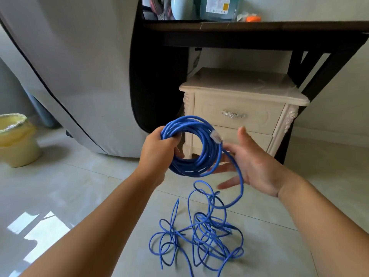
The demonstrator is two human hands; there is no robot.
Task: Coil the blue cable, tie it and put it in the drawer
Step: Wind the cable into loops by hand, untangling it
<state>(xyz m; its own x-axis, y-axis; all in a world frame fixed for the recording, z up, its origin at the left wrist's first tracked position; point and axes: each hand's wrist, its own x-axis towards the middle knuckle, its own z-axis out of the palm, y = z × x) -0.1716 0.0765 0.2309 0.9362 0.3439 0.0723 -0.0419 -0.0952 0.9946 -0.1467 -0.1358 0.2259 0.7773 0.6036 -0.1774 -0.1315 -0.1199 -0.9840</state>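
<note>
Person's left hand (159, 145) grips the coiled blue Ethernet cable (211, 152) at its left rim, loop upright. The right hand (251, 164) is nearer the slack: open, fingers straight, with the free strand crossing them down to the floor tangle (201, 232) directly below. Nightstand drawer (215, 116) beyond, closed.

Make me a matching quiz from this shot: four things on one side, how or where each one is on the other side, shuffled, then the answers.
Things
1. left hand
2. right hand
3. top drawer
4. loose cable

States
A. closed
B. tangled on the floor
C. grips the coil
D. open, a strand crossing the palm

Pairs: 1-C, 2-D, 3-A, 4-B
</note>
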